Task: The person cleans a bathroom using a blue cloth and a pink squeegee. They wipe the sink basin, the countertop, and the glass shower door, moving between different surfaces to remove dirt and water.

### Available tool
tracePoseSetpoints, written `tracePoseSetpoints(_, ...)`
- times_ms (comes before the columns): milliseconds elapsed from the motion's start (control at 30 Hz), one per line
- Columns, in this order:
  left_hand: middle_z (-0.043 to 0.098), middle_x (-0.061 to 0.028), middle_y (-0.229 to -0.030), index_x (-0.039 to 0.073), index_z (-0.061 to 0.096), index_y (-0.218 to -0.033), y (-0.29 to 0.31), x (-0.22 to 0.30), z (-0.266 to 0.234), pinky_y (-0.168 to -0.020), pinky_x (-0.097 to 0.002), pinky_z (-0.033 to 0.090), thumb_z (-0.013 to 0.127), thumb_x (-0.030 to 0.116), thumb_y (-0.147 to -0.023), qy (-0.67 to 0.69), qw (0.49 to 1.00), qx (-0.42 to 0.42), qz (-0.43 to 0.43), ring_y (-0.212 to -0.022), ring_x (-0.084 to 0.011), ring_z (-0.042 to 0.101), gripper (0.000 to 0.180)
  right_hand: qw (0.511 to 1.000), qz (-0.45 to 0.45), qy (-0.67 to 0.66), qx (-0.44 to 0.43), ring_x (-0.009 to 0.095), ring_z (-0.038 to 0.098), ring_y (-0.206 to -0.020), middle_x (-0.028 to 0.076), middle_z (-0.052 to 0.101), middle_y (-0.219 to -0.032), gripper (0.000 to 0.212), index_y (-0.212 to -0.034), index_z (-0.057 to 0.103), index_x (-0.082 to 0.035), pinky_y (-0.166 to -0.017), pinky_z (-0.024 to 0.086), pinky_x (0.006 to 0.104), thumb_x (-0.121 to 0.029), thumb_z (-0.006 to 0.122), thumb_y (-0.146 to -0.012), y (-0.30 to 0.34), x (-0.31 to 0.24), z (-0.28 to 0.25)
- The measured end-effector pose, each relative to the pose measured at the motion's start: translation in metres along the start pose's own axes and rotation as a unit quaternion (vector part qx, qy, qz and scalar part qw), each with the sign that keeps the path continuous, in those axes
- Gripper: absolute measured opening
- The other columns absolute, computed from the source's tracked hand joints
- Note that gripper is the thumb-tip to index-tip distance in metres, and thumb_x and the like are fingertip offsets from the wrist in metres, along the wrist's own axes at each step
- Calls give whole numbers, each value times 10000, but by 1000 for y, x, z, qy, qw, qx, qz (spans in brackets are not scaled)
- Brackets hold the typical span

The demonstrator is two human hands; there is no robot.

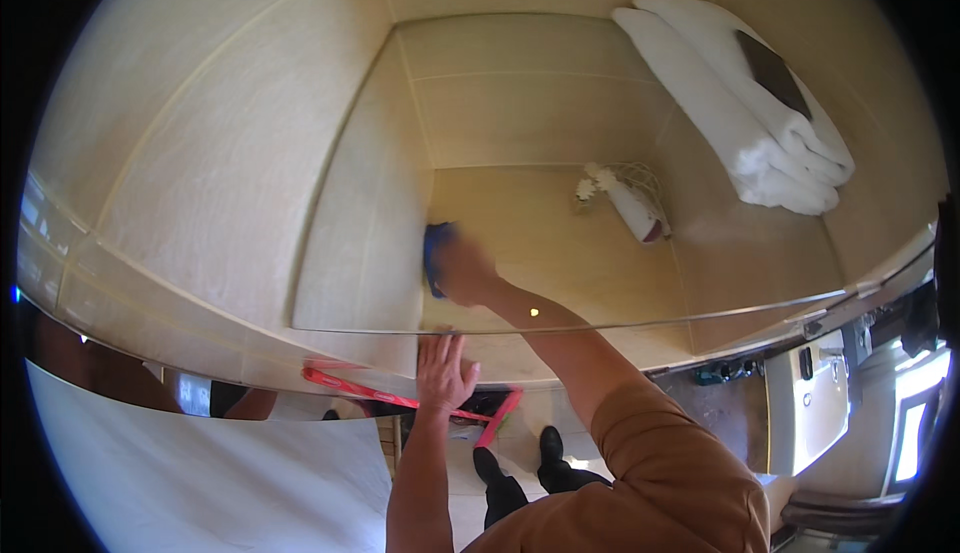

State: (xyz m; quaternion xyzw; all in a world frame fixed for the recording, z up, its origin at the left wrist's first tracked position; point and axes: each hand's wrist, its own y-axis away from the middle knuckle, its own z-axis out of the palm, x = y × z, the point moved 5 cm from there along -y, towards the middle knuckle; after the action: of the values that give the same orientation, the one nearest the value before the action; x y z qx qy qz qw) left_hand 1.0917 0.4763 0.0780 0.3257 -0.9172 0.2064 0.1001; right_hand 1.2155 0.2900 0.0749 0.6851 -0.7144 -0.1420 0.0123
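Brown sleeve [680,463] of the right arm, nearest the camera; the bare forearm passes beneath the front edge of a glass shelf [740,315] and ends in the right hand [467,265]. This hand (blurred) lies over a blue cloth [433,263], which shows along the left of its fingers, at the side wall [380,213] of a tiled niche; whether the fingers close around the cloth or press it flat cannot be told. Left hand [447,373] open, fingers straight and close together, thumb apart, tips at the niche's front edge, nearer the person than the right fingers. Well to the right of the right fingers, a white vase [632,211] with pale flowers [597,179]. Farther right and beyond them, a folded white towel [720,123] bearing a dark flat object [773,73]. Below the left fingers, a red frame-like object [505,416].
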Motion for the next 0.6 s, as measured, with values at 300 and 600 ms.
tracePoseSetpoints(300,499,-158,-1444,50,524,-1360,-8,20,-10,-1207,-539,288,744,290,-831,-6,999,15,32,-1410,-365,412,621,985,128,-8,116,425,158,-1557,216,225,-1682,761,-1611,302,-76,-1240,113,592,-533,445,-1020,142,196,28)
tracePoseSetpoints(600,478,-168,-1485,36,482,-1410,-8,18,3,-1221,-544,257,721,299,-868,1,999,-10,53,-1442,-351,383,648,936,294,-95,170,419,94,-1571,216,163,-1697,771,-1627,247,-71,-1267,85,538,-519,437,-1029,311,297,66)
